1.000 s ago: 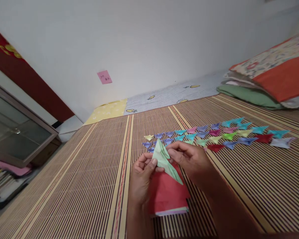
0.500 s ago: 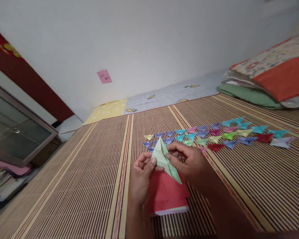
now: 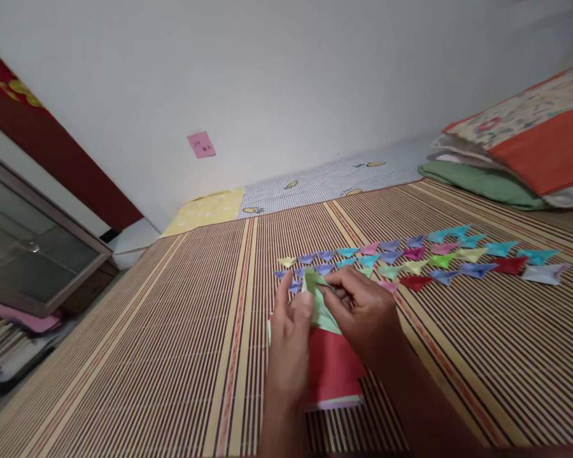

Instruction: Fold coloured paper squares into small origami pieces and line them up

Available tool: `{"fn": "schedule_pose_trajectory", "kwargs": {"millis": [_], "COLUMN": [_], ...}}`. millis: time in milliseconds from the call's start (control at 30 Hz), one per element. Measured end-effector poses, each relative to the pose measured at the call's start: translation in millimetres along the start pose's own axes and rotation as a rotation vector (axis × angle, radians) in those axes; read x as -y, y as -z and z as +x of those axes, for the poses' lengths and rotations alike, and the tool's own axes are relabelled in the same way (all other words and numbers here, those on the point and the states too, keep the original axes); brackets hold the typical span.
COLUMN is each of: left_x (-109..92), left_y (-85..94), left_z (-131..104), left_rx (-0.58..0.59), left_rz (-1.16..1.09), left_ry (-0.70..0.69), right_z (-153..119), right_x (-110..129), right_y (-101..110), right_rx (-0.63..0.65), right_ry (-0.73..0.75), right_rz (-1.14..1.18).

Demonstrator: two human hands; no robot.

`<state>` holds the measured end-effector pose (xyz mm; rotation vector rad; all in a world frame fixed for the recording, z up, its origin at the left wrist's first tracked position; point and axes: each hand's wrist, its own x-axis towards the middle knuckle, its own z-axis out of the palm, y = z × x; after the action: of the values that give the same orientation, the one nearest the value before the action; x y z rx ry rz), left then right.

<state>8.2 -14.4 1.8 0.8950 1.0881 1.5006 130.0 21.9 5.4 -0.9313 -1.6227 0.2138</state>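
A piece of pale green folded paper is held up between my two hands. My left hand grips its left side, the thumb pressed on the near face and the fingers behind. On the other side, my right hand pinches its right edge between thumb and fingers. Part of the folded paper is hidden by both hands. Beneath them lies a stack of coloured paper with a red sheet on top. Rows of small folded paper boats in many colours sit just beyond my hands.
A striped bamboo mat covers the surface. At the back right are a folded green cloth and an orange floral bundle. A glass-fronted cabinet stands at left. A pink note is stuck on the wall.
My left hand has turned more upright and shifted right over the paper. The green paper, earlier a long slanted diamond shape, now looks shorter and more covered. My right hand keeps its pinch.
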Motion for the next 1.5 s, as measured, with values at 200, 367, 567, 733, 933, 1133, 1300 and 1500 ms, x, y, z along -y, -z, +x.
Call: {"fn": "schedule_pose_trajectory", "kwargs": {"millis": [200, 367, 567, 733, 933, 1133, 1300, 1500], "left_x": [-7.3, -6.2, -3.8, -8.2, -15.3, -14.8, -11.0, -7.9], "left_y": [-5.7, -1.0, 5.7, 11.3, 15.5, 3.3, 5.2, 6.2], "left_z": [3.0, 4.4, 8.0, 5.4, 0.8, 3.7, 6.9, 9.3], "left_rx": [-0.040, -0.057, -0.076, -0.016, 0.099, -0.025, -0.048, -0.005], "left_rz": [0.167, 0.176, -0.059, -0.116, -0.078, -0.022, -0.024, -0.022], "left_ry": [-0.066, -0.137, -0.112, -0.067, -0.076, -0.114, -0.062, -0.020], "right_z": [-0.9, -0.3, 3.5, 3.2, -0.2, -1.4, -3.0, -2.6], "right_x": [-3.4, -0.1, 4.4, 3.4, -1.9, -10.3, -17.9, -15.2], "right_y": [-4.8, -1.0, 4.8, 8.1, 4.3, -5.1, -8.3, -7.2], "right_rx": [0.041, 0.057, 0.093, 0.125, 0.094, 0.162, 0.085, 0.094], "right_ry": [0.089, 0.064, -0.145, -0.192, -0.421, -0.635, -0.595, -0.625], "right_rz": [-0.084, -0.013, 0.286, 0.387, 0.513, 0.761, 0.713, 0.661]}}
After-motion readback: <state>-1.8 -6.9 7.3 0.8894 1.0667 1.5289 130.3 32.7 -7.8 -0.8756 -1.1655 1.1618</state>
